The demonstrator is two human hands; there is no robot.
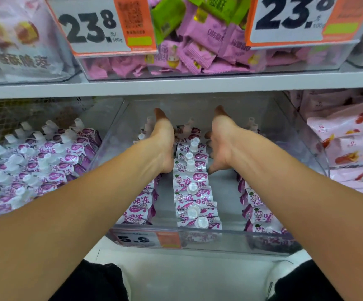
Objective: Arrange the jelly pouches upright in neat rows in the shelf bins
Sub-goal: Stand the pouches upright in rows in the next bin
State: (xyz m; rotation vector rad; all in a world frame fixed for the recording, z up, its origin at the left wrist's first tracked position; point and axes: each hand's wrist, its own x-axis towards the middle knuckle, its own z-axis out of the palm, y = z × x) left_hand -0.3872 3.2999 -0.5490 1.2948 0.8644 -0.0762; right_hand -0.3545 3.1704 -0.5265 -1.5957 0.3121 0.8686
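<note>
Nearest you, the clear bin (198, 244) carries a 5.9 price tag (133, 238). Inside, the middle row of jelly pouches (194, 192) stands upright. Your left hand (162, 146) and right hand (224, 144) flank its far end, palms flat, fingers apparently extended; neither pinches anything

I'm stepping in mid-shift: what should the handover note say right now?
Left hand: open, flat against the left side of the middle row.
Right hand: open, on that row's right side; neither has a grip on a pouch.
Clear bin: three rows. The middle one stands in line, caps up.
Left row and right row: looser, leaning.
Left bin's pouches: jumbled.
Left to do: square up the side rows, then sort the left bin.
</note>
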